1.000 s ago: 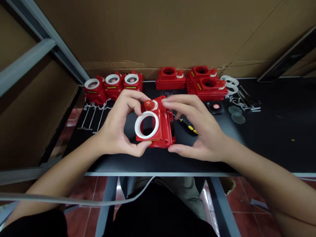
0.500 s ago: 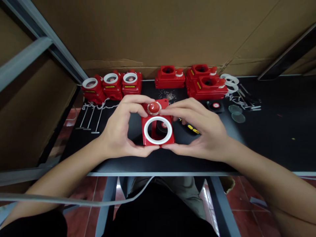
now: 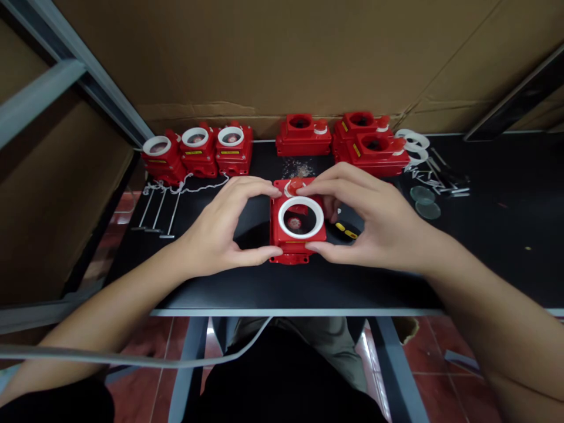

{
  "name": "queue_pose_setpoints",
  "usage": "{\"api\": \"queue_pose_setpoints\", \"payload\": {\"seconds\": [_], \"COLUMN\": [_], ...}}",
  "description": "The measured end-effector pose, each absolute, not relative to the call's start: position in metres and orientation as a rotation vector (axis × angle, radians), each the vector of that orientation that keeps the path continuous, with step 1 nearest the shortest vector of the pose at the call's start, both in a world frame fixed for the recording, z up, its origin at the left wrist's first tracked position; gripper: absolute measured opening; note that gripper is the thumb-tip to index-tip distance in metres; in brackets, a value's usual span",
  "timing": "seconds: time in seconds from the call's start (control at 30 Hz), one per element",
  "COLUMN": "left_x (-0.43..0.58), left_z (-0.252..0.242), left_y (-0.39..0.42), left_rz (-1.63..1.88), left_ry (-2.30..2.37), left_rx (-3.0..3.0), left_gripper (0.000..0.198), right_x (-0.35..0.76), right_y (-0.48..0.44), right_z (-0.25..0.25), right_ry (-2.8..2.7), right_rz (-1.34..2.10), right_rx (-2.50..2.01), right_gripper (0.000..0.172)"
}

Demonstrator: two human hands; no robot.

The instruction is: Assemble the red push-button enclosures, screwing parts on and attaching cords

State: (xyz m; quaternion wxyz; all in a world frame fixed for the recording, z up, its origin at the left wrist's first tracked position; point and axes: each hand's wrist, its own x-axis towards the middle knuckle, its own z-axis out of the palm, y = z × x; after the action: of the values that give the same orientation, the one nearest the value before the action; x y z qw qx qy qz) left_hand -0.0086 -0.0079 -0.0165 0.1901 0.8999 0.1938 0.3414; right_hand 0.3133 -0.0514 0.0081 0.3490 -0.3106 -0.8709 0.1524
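Left hand [image 3: 227, 226]: grip closed about the left edge of the box [image 3: 287, 239], thumb near, fingers far. Box: between both hands, over the counter [image 3: 489, 241]; contact beneath cannot be told. Long axis runs away from the person; white ring [image 3: 281, 218] on top. Right hand [image 3: 376, 220]: grip likewise grasping the box, fingers at the knob [image 3: 292, 185]. Neither hand nearer.

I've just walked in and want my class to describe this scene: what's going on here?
A person's left hand and right hand hold a red box between them, over a black table. It has a white ring on top. Behind, three boxes with rings stand at left; three without stand farther right, near loose rings.
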Motion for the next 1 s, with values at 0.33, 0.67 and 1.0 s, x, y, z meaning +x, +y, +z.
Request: {"api": "queue_pose_setpoints", "payload": {"seconds": [0.33, 0.67, 1.0], "left_x": [-0.006, -0.005, -0.005], "left_z": [-0.02, -0.02, -0.02], "left_y": [-0.008, -0.009, -0.009], "left_rz": [0.908, 0.882, 0.871], "left_ry": [0.598, 0.593, 0.553], "left_rx": [2.571, 2.593, 2.619], "left_gripper": [0.062, 0.057, 0.055], "right_x": [0.31, 0.311, 0.31], "right_y": [-0.053, -0.053, -0.054], "right_z": [-0.003, -0.003, -0.008], "right_ry": [-2.253, -2.291, -2.281], "right_rz": [0.468, 0.476, 0.521], "right_rx": [-0.838, -0.849, -0.877], "right_gripper": [0.051, 0.051, 0.05]}}
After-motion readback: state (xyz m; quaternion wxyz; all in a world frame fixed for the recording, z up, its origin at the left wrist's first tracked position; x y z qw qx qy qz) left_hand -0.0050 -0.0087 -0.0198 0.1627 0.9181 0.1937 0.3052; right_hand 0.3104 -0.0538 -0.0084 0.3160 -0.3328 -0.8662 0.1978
